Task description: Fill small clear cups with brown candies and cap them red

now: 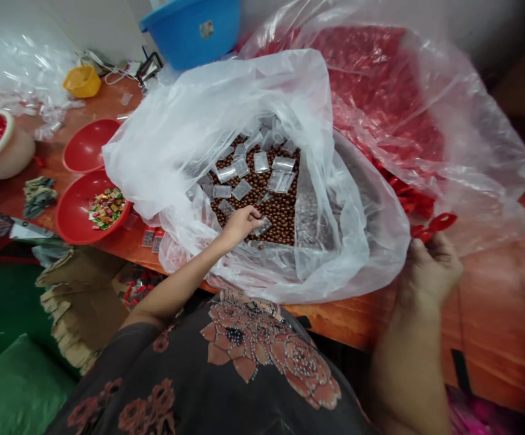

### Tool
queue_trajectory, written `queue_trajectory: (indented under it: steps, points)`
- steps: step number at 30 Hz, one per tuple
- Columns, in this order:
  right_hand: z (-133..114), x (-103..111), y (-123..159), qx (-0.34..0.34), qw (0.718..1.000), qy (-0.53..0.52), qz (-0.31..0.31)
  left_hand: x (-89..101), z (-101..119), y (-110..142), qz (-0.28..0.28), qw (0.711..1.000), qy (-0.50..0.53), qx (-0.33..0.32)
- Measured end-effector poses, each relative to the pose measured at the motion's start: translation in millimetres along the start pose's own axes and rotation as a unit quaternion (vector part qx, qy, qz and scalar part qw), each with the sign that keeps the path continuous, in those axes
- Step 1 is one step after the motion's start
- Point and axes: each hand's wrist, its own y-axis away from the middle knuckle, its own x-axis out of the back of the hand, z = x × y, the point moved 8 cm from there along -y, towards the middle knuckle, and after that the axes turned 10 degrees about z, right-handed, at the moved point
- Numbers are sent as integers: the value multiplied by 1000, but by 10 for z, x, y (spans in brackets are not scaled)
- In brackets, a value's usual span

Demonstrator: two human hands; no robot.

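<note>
My left hand (240, 226) pinches a small clear plastic container (262, 226) low over a heap of round brown balls (280, 217). Whether balls are inside it is hard to make out. Several more clear containers (261, 162) lie on the balls. A large translucent plastic bag (226, 103) is spread open around the heap. To the right of the bag, my right hand (434, 269) is closed on a red plastic cap (443, 222) with a loop-shaped end. Red pieces (407, 196) lie just beyond that hand, partly under clear plastic.
On the left stand two red bowls (69, 211), one with colourful wrapped bits, and a white tub (11, 154) of red pieces. A blue basin (190, 30) is behind the bag. Below the table edge sits an open cardboard box (83, 302).
</note>
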Motion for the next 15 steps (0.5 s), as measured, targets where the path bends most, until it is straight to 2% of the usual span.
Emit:
queue_trajectory:
  steps: [3,5,9,11,15]
  points:
    - [-103,38,109,-3,998,-42,-41,-74,14,-21,-1,999,37,7]
    - [-136,63,189,-28,996,-58,-59,-98,-4,-32,2,998,53,20]
    - [-222,66,357,-46,995,-56,-74,-118,-44,-58,9,996,81,41]
    - [-292,79,400,-20,997,-50,-57,-126,-53,-66,7,994,96,45]
    - [-534,161,427,100,994,-42,15,-131,-65,-57,1,989,139,52]
